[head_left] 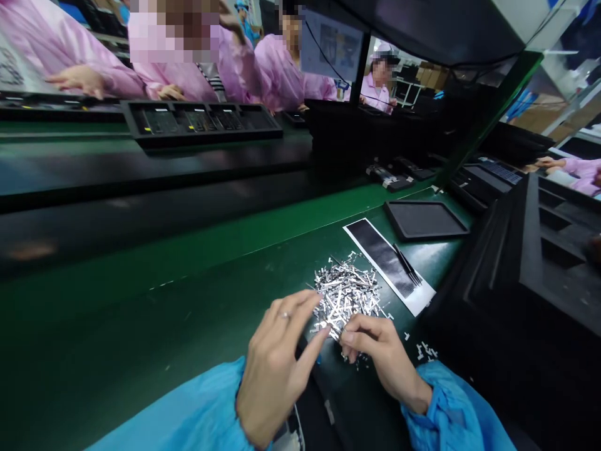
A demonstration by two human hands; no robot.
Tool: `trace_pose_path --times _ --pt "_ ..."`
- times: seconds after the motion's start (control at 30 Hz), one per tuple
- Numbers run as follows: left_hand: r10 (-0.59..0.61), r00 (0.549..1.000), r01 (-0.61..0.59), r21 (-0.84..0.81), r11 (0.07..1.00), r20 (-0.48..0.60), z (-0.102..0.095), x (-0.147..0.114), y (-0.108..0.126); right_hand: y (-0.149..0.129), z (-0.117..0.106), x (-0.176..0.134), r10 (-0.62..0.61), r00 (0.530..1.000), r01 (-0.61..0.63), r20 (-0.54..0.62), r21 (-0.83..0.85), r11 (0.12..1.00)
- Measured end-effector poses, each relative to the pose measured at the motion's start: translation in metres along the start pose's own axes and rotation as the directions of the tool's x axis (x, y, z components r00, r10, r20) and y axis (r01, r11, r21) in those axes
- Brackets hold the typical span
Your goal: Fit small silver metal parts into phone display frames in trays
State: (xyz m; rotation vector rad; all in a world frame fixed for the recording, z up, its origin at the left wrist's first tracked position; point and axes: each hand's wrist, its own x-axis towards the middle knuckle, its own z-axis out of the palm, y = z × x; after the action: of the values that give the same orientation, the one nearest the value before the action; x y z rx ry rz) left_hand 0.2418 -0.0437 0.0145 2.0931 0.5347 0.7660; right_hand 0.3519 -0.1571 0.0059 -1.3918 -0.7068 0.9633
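- Many strips (350,285) lie piled on the tabletop (220,300), pointing every way, long axes crossing.
- Left grip (277,360): parted at the pile's left edge, visibly bare.
- Right grip (382,354): pinched at the pile's near edge, covering some; contents, cannot tell.
- Right of the pile: sheet (380,254), tweezers (406,264) lengthwise on it; farther, a tall stack (493,282).
- Beyond the pile, rightward: tray (425,220).

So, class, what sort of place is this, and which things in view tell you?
Probably a factory assembly area: several people in matching pink workwear, a black compartmented tray holding flat parts, and a heap of small pieces on the green work surface.
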Motion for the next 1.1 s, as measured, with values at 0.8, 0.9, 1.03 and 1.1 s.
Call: trace_pose_path --times 0.8,0.9,1.03,1.1 --pt "-0.282 0.722 0.505 -0.203 0.839 0.632 -0.016 0.0 0.026 -0.005 -0.002 0.0 0.089 0.977 -0.134 0.192 0.239 0.962" --pt "-0.262 0.695 0.549 -0.259 0.795 0.669 -0.017 0.002 0.029 -0.002 -0.002 0.002 0.08 0.981 -0.109 0.179 0.158 0.981" --pt "-0.288 0.725 0.523 -0.227 0.822 0.626 -0.025 -0.002 0.026 -0.009 -0.011 -0.008 -0.005 1.0 0.006 0.026 -0.048 0.999" --pt "-0.343 0.733 0.538 -0.193 0.821 0.588 -0.037 -0.008 0.022 -0.014 -0.021 -0.022 -0.067 0.994 0.053 -0.083 -0.164 0.985"
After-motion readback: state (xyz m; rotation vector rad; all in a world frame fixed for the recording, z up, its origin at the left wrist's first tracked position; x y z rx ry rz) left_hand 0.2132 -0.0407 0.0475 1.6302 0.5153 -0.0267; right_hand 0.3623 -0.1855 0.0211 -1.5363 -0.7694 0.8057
